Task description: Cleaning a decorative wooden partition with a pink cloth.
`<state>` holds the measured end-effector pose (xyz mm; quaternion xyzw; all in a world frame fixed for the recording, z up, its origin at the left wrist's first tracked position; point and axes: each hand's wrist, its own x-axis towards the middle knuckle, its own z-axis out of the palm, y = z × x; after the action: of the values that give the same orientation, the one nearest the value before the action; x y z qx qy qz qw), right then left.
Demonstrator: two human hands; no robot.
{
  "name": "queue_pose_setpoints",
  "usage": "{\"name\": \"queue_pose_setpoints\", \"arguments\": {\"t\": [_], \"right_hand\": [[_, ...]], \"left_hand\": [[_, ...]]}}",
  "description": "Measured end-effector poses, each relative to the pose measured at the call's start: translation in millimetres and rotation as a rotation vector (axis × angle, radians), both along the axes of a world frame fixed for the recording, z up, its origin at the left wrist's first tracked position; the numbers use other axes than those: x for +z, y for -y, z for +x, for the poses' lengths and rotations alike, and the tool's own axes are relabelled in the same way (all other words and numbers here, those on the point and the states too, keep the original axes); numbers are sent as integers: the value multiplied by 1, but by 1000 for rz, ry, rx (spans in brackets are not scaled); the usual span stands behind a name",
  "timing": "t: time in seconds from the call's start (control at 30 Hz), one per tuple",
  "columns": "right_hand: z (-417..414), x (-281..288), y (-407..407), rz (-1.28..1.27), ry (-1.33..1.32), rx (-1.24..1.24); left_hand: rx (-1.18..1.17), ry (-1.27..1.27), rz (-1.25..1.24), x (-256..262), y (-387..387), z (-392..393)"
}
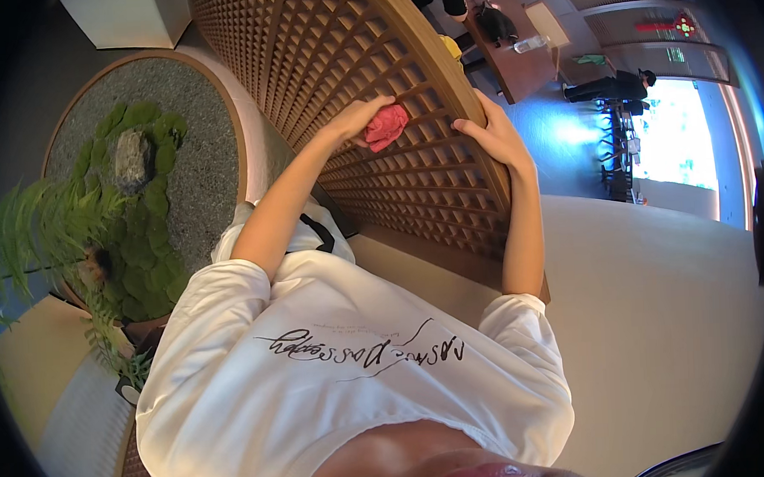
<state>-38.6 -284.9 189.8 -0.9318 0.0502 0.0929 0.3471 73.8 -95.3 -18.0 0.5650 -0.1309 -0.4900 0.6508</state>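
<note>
My left hand [353, 121] holds a crumpled pinkish-red cloth [387, 128] against a wooden lattice screen [323, 68]. Part of the cloth is hidden under the fingers. To the right, my right hand [504, 134] grips the screen's thick wooden edge frame [443, 51], the thumb on the lattice side and the fingers wrapped over the outer side. The screen leans across the view at a slant because of the wide lens, and its small square openings run down to a wooden base rail.
At left is a round planter [205, 64] with gravel, moss [146, 249], a rock [132, 158] and a fern [49, 221]. A white block [133, 22] stands beyond. Past the screen are a wooden table [528, 72] with a bottle [530, 44], a black-clothed person [612, 88] and a bright display [678, 142].
</note>
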Motion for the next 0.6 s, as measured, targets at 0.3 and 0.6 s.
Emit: {"name": "queue_pose_setpoints", "arguments": {"t": [0.3, 0.6], "right_hand": [[-3, -9, 8, 6, 37, 13], [-7, -16, 15, -22, 70, 13]], "left_hand": [[-90, -767, -414, -12, 14, -9], [250, 935, 2, 20, -49, -41]]}}
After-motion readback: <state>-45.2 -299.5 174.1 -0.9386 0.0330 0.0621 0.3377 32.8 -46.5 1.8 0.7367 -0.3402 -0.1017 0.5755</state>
